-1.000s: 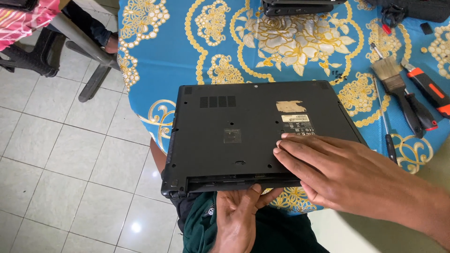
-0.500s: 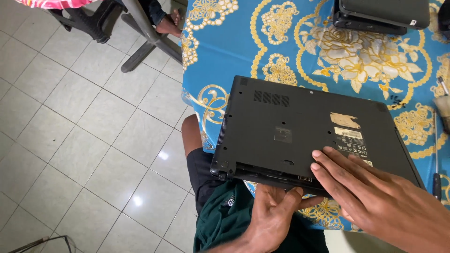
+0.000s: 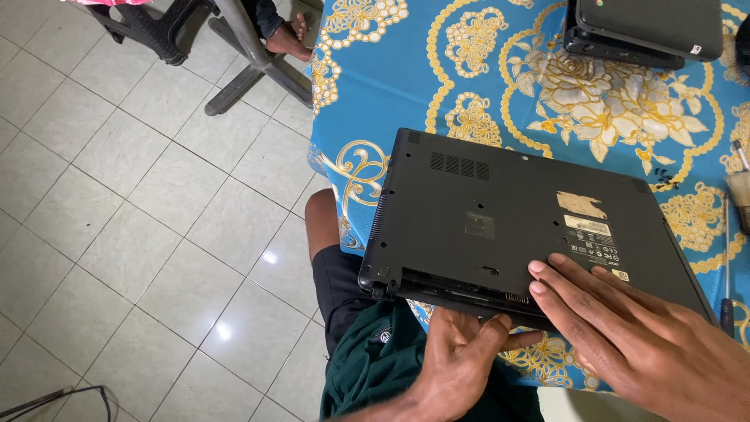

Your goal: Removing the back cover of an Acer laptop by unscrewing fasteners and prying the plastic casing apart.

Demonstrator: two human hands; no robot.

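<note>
A black laptop (image 3: 500, 211) lies upside down on the blue and yellow flowered tablecloth (image 3: 406, 70), its near edge jutting past the table's edge. My right hand (image 3: 625, 336) rests flat on its bottom panel near the stickers, fingers spread. My left hand (image 3: 461, 359) reaches up from below and touches the laptop's near edge at the empty battery slot, with the thumb against the edge.
A second dark laptop (image 3: 648, 31) sits at the table's far right. A screwdriver (image 3: 726, 266) and a brush (image 3: 738, 187) lie at the right edge. A chair's legs (image 3: 250, 55) and another person's bare foot (image 3: 285, 39) are on the tiled floor (image 3: 117, 234) to the far left.
The view has swung left, showing more floor. My left hand has shifted slightly along the laptop's near edge; my right hand stays flat on the panel.
</note>
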